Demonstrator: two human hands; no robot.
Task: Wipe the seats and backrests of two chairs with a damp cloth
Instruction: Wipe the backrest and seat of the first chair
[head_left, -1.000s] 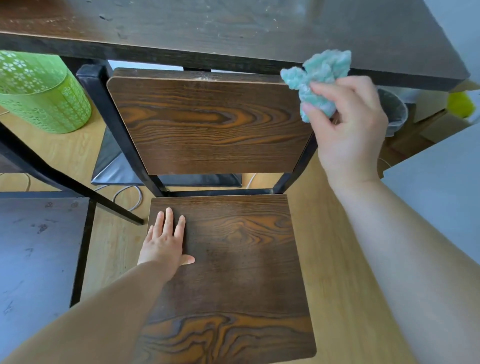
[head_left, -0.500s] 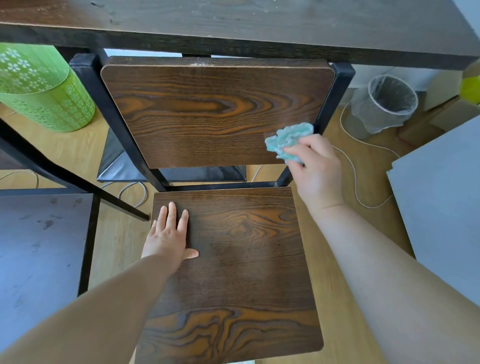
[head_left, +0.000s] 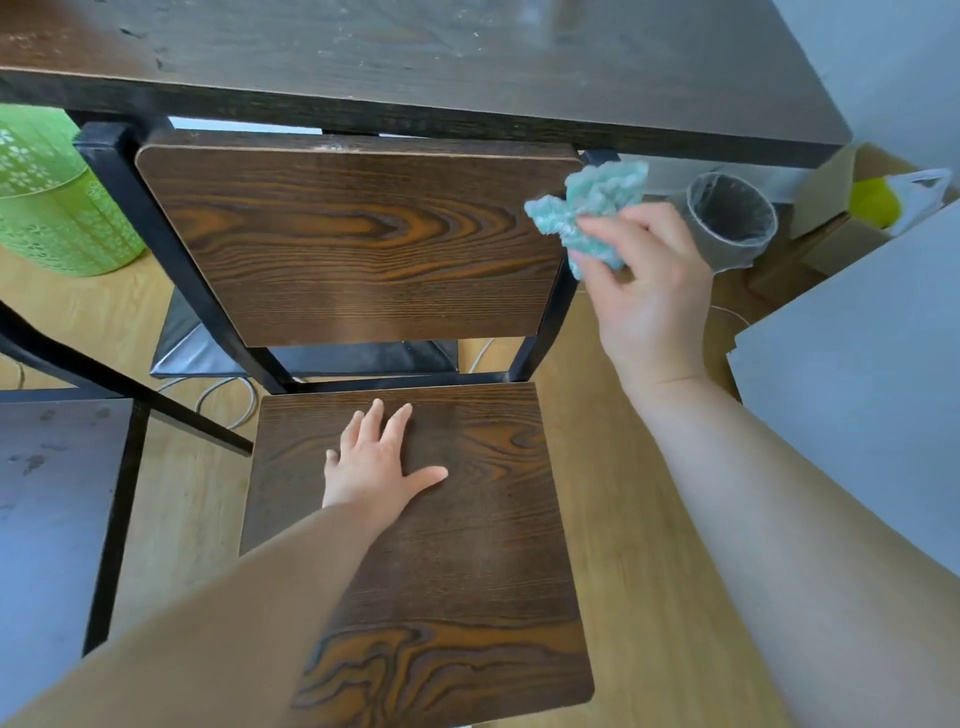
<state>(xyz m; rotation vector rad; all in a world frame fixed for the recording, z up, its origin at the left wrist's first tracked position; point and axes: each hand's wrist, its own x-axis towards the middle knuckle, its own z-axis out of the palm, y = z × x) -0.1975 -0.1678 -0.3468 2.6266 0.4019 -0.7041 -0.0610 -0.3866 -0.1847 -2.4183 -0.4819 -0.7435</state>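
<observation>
Fingers (head_left: 605, 227) of the right hand (head_left: 652, 296) curl round the cloth (head_left: 597, 205), pinching the bunched teal wad against the thumb. The wad sits at the upper right corner of the backrest (head_left: 363, 244). I cannot tell whether it touches or is just off the edge. Left hand (head_left: 374, 473): fingers straight and spread, palm flat on the seat (head_left: 467, 561), gripping nothing.

Step, as I judge it: wiping the backrest, right edge.

Method notes:
- The wad is too balled up; flatten it under the fingers so more cloth meets the wood.
- Run overlapping passes along the grain, top row first, then work down.
- Fold the cloth over the top rim and both corners, where dust is likely to collect.
- Press down with the left palm so the chair does not slide.

Clearances:
- The table (head_left: 467, 67) edge lies close above the backrest top, with little room for knuckles there.
- The black post (head_left: 558, 306) sits just beside the panel's right edge and may catch the cloth.
- There is open floor to the right; the bin (head_left: 732, 223) is beyond it and the grey board (head_left: 857, 353) is near my forearm.
- To the left, the basket (head_left: 57, 208) stands apart from the frame.
</observation>
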